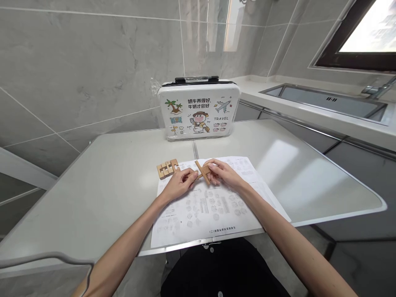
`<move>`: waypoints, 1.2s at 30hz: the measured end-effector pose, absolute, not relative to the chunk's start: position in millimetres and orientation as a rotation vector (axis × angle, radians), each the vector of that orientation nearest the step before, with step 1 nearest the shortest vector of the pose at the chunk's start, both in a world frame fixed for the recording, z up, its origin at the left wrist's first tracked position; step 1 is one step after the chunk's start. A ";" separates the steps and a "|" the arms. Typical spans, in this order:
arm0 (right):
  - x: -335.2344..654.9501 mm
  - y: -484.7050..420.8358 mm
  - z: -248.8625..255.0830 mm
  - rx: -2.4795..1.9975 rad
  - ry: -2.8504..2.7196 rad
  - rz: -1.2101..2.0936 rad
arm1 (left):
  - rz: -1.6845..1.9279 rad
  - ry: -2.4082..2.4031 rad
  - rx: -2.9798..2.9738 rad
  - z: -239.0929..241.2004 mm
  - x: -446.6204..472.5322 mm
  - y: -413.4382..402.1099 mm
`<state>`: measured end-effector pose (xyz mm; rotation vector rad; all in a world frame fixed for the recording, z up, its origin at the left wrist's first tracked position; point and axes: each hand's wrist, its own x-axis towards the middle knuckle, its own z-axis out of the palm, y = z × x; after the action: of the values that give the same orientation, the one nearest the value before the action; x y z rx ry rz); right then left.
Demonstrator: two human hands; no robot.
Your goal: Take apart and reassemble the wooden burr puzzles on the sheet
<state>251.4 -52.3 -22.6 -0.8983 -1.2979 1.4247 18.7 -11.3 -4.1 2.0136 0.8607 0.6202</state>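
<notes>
The bench [108, 185] has a smooth, pale top with a thin rim [340, 217] and round corners. A seam [194, 150] starts at the back and goes under a big white paper sheet [182, 231]. The sheet lies flat near the front edge and has lots of small grey pictures. By its far left corner sit brown wooden puzzle blocks [167, 169], all bunched together. At the back, a white carry case [199, 109] stands up in clear plastic wrap [155, 86].
</notes>
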 end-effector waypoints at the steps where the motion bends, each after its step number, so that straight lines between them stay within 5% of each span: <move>1: 251.8 -52.1 -22.8 -0.892 -1.294 1.441 | 0.599 0.829 1.986 -3.6 19.0 -11.8; 10: 253.4 -49.3 -26.1 -0.750 -1.278 1.752 | 0.553 0.695 1.813 -3.3 17.7 -10.9; 36: 259.4 -52.3 -20.8 -0.814 -1.104 1.588 | 0.553 0.626 1.720 -6.5 17.3 -9.6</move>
<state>259.4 -52.3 -20.8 -0.8140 -1.1044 1.5876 17.3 -9.6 -6.5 1.7196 0.6265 0.5532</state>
